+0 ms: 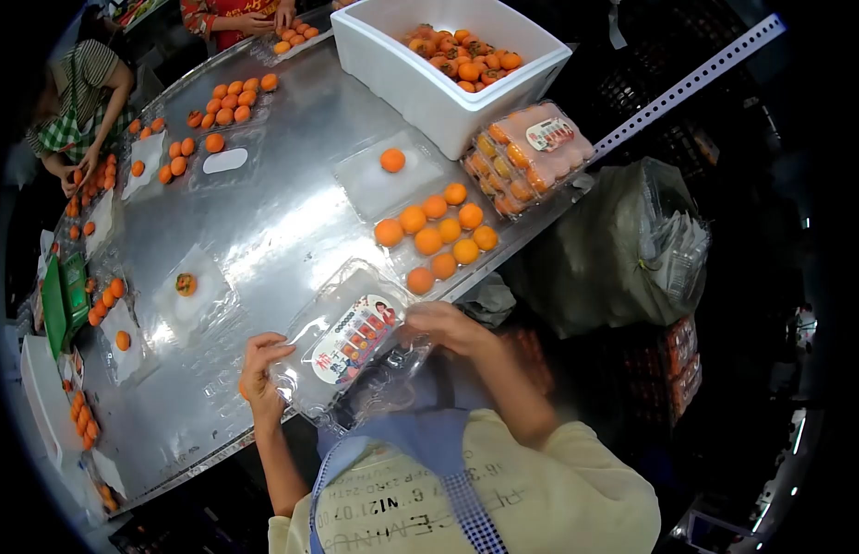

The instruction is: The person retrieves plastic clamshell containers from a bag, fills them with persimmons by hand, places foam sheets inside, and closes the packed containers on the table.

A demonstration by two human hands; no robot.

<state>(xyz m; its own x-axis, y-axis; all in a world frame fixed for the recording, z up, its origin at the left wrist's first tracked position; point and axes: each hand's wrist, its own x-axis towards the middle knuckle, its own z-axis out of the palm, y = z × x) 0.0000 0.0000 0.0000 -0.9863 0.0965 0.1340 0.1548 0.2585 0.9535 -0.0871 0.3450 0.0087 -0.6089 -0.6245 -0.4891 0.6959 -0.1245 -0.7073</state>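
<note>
A clear plastic clamshell box [305,365] with a printed oval label is held in front of me at the table's near edge. Its left side is gripped by my left hand [261,371], thumb bent over the rim. At the opposite side, my right hand [448,328] closes on the box's edge, its fingertips partly blurred. No fruit shows inside the box. Just beyond my right hand, persimmons [428,241] stand in rows in a clear tray, and a single persimmon [392,160] sits on a lined tray behind them.
A white foam box [392,74] of persimmons stands on the metal table [291,138]. Beside it are stacked filled clamshells [517,162]. A large sack [595,258] is off the right edge. Two people work at the far side, among several trays and a green container [65,300].
</note>
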